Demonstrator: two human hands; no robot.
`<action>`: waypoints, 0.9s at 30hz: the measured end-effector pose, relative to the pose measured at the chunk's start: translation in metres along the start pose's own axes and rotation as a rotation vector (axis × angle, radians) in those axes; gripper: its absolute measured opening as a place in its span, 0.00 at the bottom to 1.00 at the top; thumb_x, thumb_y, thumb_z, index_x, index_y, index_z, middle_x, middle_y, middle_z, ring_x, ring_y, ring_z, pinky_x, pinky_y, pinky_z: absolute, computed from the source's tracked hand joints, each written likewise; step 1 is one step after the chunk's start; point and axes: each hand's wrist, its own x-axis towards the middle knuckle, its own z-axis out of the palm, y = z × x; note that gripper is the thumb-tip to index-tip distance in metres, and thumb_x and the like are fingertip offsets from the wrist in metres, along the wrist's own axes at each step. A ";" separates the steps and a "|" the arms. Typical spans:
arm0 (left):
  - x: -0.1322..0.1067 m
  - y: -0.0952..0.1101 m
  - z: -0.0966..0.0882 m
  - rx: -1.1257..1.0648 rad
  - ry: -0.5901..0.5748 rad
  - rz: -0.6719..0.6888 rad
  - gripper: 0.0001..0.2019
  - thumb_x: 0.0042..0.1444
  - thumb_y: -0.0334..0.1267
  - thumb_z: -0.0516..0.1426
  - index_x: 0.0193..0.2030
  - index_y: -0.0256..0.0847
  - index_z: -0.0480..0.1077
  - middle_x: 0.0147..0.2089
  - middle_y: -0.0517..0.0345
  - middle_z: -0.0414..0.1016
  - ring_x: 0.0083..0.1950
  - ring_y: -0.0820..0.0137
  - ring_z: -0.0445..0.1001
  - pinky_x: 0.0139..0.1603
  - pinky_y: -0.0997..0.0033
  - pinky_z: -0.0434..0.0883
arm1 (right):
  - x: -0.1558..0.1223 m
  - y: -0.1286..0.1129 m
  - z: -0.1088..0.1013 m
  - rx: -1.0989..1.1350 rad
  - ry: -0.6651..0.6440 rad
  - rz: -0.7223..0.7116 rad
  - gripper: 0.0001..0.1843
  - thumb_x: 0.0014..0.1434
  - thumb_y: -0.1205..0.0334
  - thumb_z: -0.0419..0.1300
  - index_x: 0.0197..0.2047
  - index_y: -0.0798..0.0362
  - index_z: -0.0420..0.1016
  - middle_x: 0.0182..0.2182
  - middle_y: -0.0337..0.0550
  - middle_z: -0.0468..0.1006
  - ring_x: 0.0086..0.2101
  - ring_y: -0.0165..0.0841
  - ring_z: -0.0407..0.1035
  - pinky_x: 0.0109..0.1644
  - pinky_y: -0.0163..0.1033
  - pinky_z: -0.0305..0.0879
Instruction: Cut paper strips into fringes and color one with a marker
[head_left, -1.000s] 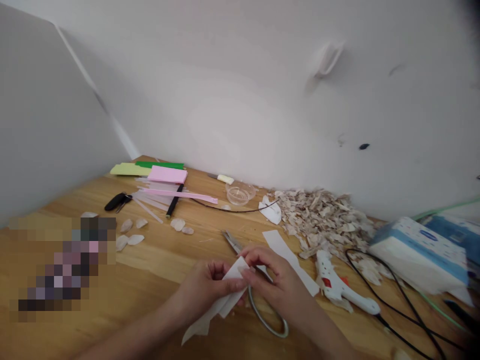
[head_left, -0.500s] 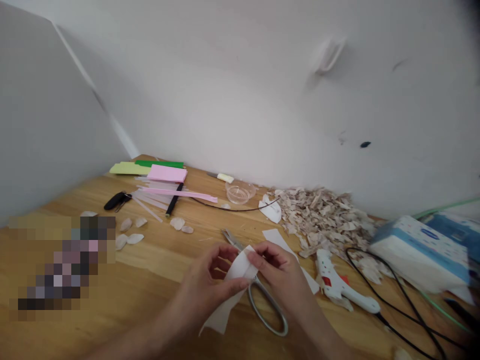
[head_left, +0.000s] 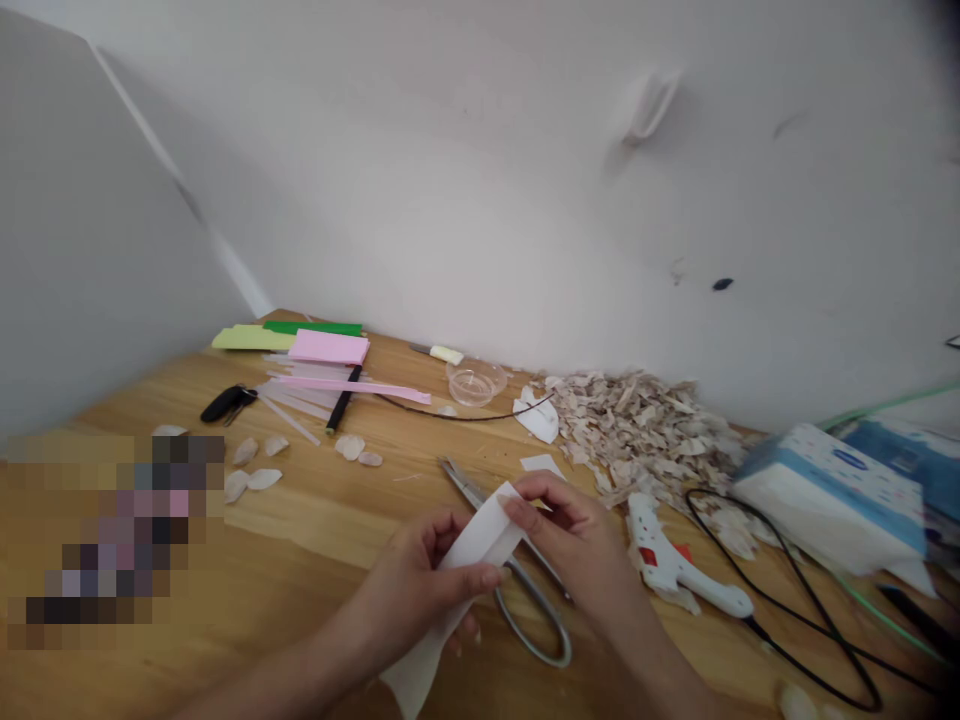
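A folded strip of white paper [head_left: 480, 532] is held between both hands above the table. My left hand [head_left: 431, 575] grips its lower part, thumb on top and fingers behind. The thumb and fingers of my right hand [head_left: 566, 535] pinch the upper right corner. A loose end of the paper hangs below my left hand. Beneath the hands lie metal scissors [head_left: 536, 625], their blades pointing up and left, partly hidden by the paper and my right hand. Another white paper piece [head_left: 544, 465] shows just behind my right hand.
A heap of dry, pale petal-like pieces [head_left: 645, 425] lies against the wall. On the right are a white glue gun [head_left: 664, 565] with a looping black cord and a tissue pack [head_left: 832, 510]. Pink paper [head_left: 330, 346], keys [head_left: 225, 402] and a clear lid [head_left: 476, 382] sit farther back.
The paper has been drawn out longer between the hands, its hanging end now reaching lower left. My right hand has shifted slightly right, and the view has moved a little.
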 end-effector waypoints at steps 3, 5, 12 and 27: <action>0.000 -0.003 0.002 0.007 -0.002 -0.039 0.16 0.41 0.41 0.65 0.33 0.38 0.64 0.23 0.67 0.70 0.17 0.79 0.68 0.12 0.83 0.64 | 0.001 0.005 0.001 0.163 -0.057 0.061 0.10 0.47 0.54 0.65 0.24 0.52 0.74 0.42 0.42 0.74 0.41 0.34 0.67 0.40 0.33 0.63; 0.000 -0.005 0.002 0.004 -0.006 -0.043 0.16 0.41 0.40 0.65 0.32 0.38 0.64 0.23 0.66 0.70 0.18 0.78 0.69 0.13 0.83 0.64 | 0.001 0.009 0.002 0.262 -0.082 0.142 0.11 0.47 0.54 0.66 0.25 0.52 0.74 0.38 0.42 0.75 0.39 0.33 0.68 0.40 0.33 0.63; 0.001 -0.009 0.003 -0.044 -0.092 -0.010 0.17 0.38 0.40 0.67 0.31 0.37 0.66 0.23 0.65 0.70 0.19 0.78 0.68 0.20 0.79 0.65 | -0.003 0.013 0.010 0.260 -0.024 0.219 0.16 0.46 0.49 0.66 0.26 0.54 0.72 0.22 0.36 0.70 0.24 0.26 0.61 0.28 0.30 0.56; 0.001 0.005 0.003 0.101 0.024 0.023 0.21 0.39 0.56 0.62 0.22 0.36 0.70 0.19 0.65 0.62 0.21 0.77 0.57 0.23 0.77 0.53 | -0.006 0.012 0.013 0.002 0.029 0.110 0.13 0.47 0.51 0.63 0.27 0.54 0.73 0.24 0.38 0.72 0.26 0.29 0.62 0.29 0.33 0.58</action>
